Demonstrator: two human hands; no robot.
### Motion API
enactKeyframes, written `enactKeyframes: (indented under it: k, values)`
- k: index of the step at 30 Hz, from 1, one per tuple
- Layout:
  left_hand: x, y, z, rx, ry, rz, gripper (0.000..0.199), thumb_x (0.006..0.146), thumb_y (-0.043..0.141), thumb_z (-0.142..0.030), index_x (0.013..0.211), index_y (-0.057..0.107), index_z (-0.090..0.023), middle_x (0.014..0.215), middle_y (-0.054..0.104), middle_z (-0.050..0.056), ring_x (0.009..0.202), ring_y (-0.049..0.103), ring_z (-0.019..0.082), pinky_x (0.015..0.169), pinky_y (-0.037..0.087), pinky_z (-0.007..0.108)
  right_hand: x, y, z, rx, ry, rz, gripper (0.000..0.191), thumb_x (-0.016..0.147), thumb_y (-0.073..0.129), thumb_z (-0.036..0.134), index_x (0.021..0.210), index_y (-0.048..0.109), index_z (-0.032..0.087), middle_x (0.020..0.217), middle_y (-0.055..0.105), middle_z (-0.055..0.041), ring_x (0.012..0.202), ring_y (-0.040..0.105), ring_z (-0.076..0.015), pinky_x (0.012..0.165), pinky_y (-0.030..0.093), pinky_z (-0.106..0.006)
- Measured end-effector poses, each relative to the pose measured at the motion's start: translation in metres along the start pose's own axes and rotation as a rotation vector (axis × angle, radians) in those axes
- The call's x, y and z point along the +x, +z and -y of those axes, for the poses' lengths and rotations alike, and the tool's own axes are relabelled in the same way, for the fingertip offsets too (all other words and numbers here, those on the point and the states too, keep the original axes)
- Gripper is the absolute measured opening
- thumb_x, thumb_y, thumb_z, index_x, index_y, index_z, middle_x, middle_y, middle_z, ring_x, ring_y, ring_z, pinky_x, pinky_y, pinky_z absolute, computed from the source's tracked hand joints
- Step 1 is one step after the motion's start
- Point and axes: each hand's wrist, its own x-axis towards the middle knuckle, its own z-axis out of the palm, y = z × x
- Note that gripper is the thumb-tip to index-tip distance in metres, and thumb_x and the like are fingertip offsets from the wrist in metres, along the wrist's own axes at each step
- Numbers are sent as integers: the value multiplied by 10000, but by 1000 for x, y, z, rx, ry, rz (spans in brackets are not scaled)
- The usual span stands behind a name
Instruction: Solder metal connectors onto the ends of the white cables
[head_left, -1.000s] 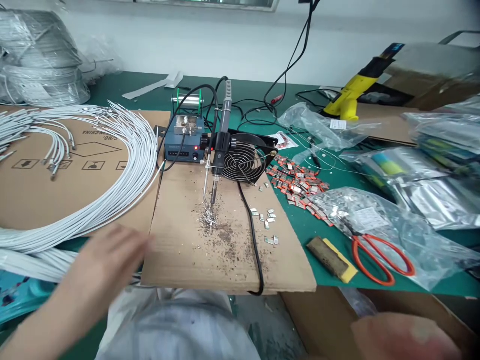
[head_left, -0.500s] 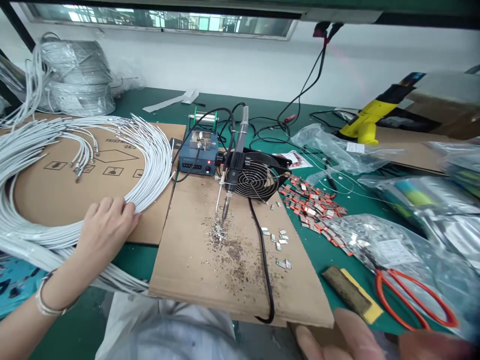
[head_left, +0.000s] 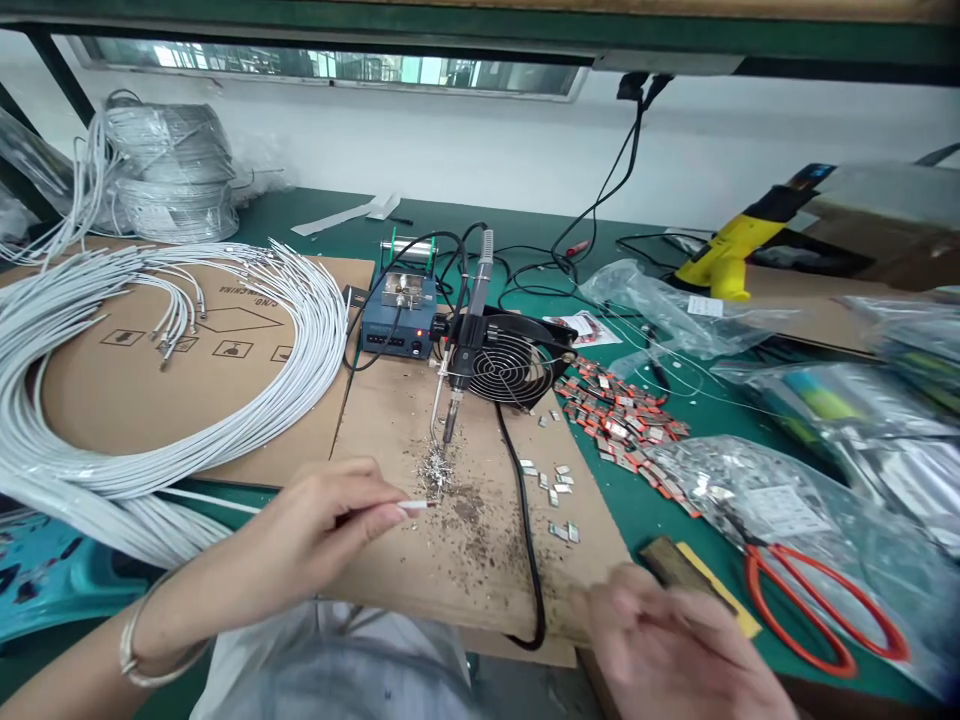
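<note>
My left hand (head_left: 337, 520) pinches a white cable (head_left: 414, 505) close to its end. The short tip points right over the cardboard sheet (head_left: 375, 575), just below a pile of solder bits (head_left: 436, 470). Above that pile a soldering iron (head_left: 465, 350) stands in a holder, tip down. My right hand (head_left: 667, 640) is over the near right corner of the cardboard, its fingers bent and smeared by motion; whether it holds anything cannot be made out. Several small metal connectors (head_left: 555, 480) lie on the cardboard's right side.
A big coil of white cables (head_left: 300, 400) lies at left. Behind the cardboard stand a soldering station (head_left: 397, 320) and a fan (head_left: 514, 365). Orange-edged pieces (head_left: 622, 420), red-handled scissors (head_left: 825, 610) and a yellow heat gun (head_left: 731, 250) are at right. A black cord (head_left: 529, 540) crosses the cardboard.
My left hand has moved from the cable coil to the right and now pinches a cable end over the cardboard. My right hand has come up from the lower edge.
</note>
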Motion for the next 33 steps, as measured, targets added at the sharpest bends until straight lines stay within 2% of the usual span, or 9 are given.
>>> enactKeyframes:
  k: [2, 4, 9, 12, 20, 25, 27, 30, 33]
  values:
    - [2, 13, -8, -111, -13, 60, 323, 922, 381, -287, 802, 642, -139, 697, 497, 2, 633, 491, 94, 581, 346, 195, 6, 24, 2, -163, 89, -42, 172, 815, 571, 260, 960, 650, 310, 851, 623, -40, 599, 572, -139, 568, 465, -282]
    - [-2, 23, -9, -193, -48, 87, 342, 917, 392, -313, 767, 645, -137, 665, 468, -10, 601, 461, 85, 548, 323, 189, 10, 45, 1, -280, 108, -1, 180, 831, 551, 179, 931, 651, 291, 838, 614, -31, 634, 567, -123, 579, 462, -238]
    - [-14, 32, -6, -426, -173, 148, 323, 891, 438, -337, 778, 657, -129, 600, 463, -34, 461, 426, 49, 472, 325, 167, 18, 82, -5, -331, 52, 224, 207, 747, 636, 143, 917, 655, 259, 785, 599, -17, 664, 544, -130, 589, 441, -240]
    - [-18, 34, -5, -464, -206, 94, 251, 854, 507, -315, 773, 658, -132, 615, 534, -20, 474, 481, 56, 474, 358, 156, 20, 94, -4, -304, 24, 217, 164, 732, 649, 138, 855, 662, 245, 733, 598, -6, 644, 531, -126, 572, 422, -242]
    - [-23, 33, -3, -267, -83, -47, 127, 808, 582, -260, 769, 659, -166, 627, 577, -4, 550, 526, 91, 513, 389, 176, 20, 109, -7, -216, 23, 88, 80, 740, 633, 128, 713, 658, 198, 655, 581, -8, 601, 521, -123, 540, 397, -243]
    - [-26, 32, 1, -375, -100, -129, 163, 821, 558, -263, 759, 658, -149, 583, 587, 2, 489, 546, 93, 466, 405, 171, 30, 109, -13, 102, 34, -166, 195, 804, 587, 252, 617, 583, 199, 588, 480, 26, 558, 438, -103, 524, 358, -231]
    - [-27, 31, 4, -457, -145, -108, 179, 825, 551, -271, 766, 660, -142, 575, 606, 5, 474, 564, 96, 466, 423, 170, 33, 107, -12, -14, -6, -111, 124, 788, 609, 221, 664, 608, 209, 642, 534, 16, 616, 475, -113, 568, 379, -240]
    - [-28, 29, 7, -424, -134, -65, 201, 851, 512, -260, 797, 673, -150, 585, 618, 9, 491, 574, 103, 488, 431, 181, 33, 107, -8, -289, -12, 136, 83, 724, 656, 127, 745, 644, 207, 705, 606, -4, 667, 530, -132, 612, 405, -263]
    - [-28, 27, 5, -261, -54, -66, 212, 864, 494, -240, 795, 679, -160, 573, 600, 7, 514, 558, 106, 500, 401, 188, 35, 108, -4, -386, -43, 182, 80, 724, 645, 113, 723, 640, 192, 663, 614, -4, 626, 541, -132, 596, 417, -275]
